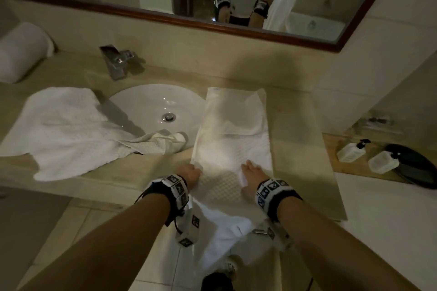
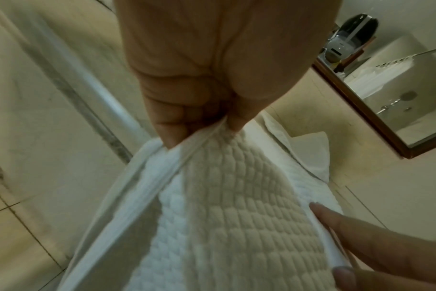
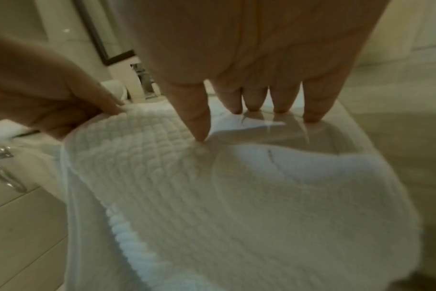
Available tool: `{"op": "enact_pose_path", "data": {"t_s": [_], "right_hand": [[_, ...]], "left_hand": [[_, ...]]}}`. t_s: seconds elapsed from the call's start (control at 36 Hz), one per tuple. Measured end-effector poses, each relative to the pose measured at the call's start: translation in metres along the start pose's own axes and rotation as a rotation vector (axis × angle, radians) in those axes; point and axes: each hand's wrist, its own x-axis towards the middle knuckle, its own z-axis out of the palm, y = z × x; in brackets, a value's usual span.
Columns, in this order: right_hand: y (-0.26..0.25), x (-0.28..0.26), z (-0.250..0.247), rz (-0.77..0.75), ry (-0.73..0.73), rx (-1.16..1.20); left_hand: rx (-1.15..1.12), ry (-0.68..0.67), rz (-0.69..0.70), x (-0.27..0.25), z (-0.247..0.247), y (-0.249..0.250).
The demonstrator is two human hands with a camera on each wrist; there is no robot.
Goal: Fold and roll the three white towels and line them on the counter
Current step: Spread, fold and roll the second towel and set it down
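Note:
A long white waffle towel (image 1: 234, 139), folded lengthwise, lies on the counter right of the sink, and its near end hangs over the front edge. My left hand (image 1: 192, 171) pinches its left hem with curled fingers (image 2: 177, 126). My right hand (image 1: 250, 170) holds the right hem, with the thumb (image 3: 197, 126) on top and nearly straight fingers beyond the raised edge. A second white towel (image 1: 66, 130) lies crumpled left of the sink, with one corner in the basin. A rolled white towel (image 1: 21, 52) rests at the far left against the wall.
The sink (image 1: 151, 101) and chrome faucet (image 1: 118, 61) are left of the long towel. Two pump bottles (image 1: 352, 150) and a black object (image 1: 413, 165) sit on a lower shelf to the right. A framed mirror (image 1: 260, 33) runs along the back wall.

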Motion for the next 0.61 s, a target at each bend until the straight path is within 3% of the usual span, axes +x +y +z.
{"op": "enact_pose_path", "data": {"t_s": [0.08, 0.17, 0.25, 0.33, 0.39, 0.5, 0.61], "right_hand": [[0.011, -0.003, 0.001, 0.014, 0.038, -0.034], [0.022, 0.006, -0.004, 0.046, 0.031, -0.024], [0.032, 0.013, -0.016, 0.102, 0.001, 0.005], [0.040, 0.024, -0.027, 0.128, 0.021, 0.011], [0.045, 0.032, -0.039, 0.146, 0.110, 0.081], [0.060, 0.053, -0.067, 0.153, 0.212, 0.338], [0.073, 0.078, -0.091, 0.205, 0.422, 0.663]], "left_hand": [[-0.081, -0.082, 0.016, 0.012, 0.005, -0.001], [0.001, -0.138, 0.065, 0.038, 0.016, -0.003], [0.123, -0.162, 0.133, 0.021, 0.010, 0.021], [0.221, -0.114, 0.161, 0.015, 0.003, 0.041], [0.262, -0.064, 0.174, 0.019, 0.001, 0.049], [0.236, 0.100, 0.249, 0.032, -0.005, 0.068], [0.233, 0.219, 0.315, 0.052, -0.011, 0.091]]}}
